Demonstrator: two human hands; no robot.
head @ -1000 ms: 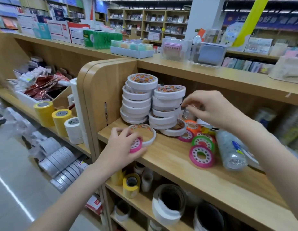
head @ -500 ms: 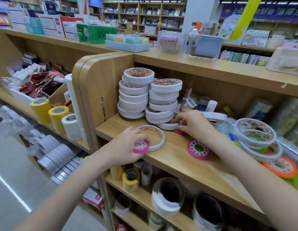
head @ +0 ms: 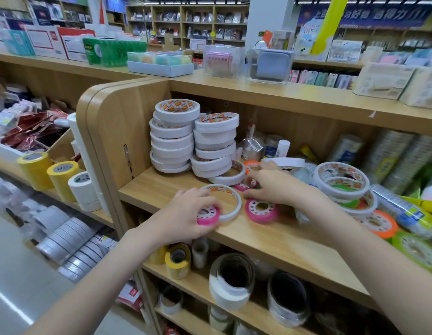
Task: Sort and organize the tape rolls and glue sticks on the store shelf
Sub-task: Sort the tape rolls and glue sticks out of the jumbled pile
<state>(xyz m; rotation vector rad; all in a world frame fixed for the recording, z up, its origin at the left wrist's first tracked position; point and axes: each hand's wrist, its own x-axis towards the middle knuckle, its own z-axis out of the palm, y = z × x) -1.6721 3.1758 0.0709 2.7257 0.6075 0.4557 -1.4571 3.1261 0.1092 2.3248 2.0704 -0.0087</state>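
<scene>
Head view: left hand [head: 186,213] pinches a small pink roll [head: 208,215] at the shelf edge [head: 270,240], where it could drop; right hand [head: 270,187] grips another pink roll [head: 241,186], risking nudging the leaning white stacks [head: 193,139].

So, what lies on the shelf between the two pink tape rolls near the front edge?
In the head view, the near rim of a flat white tape ring lies between the pink roll under the left hand and the free pink roll.
</scene>
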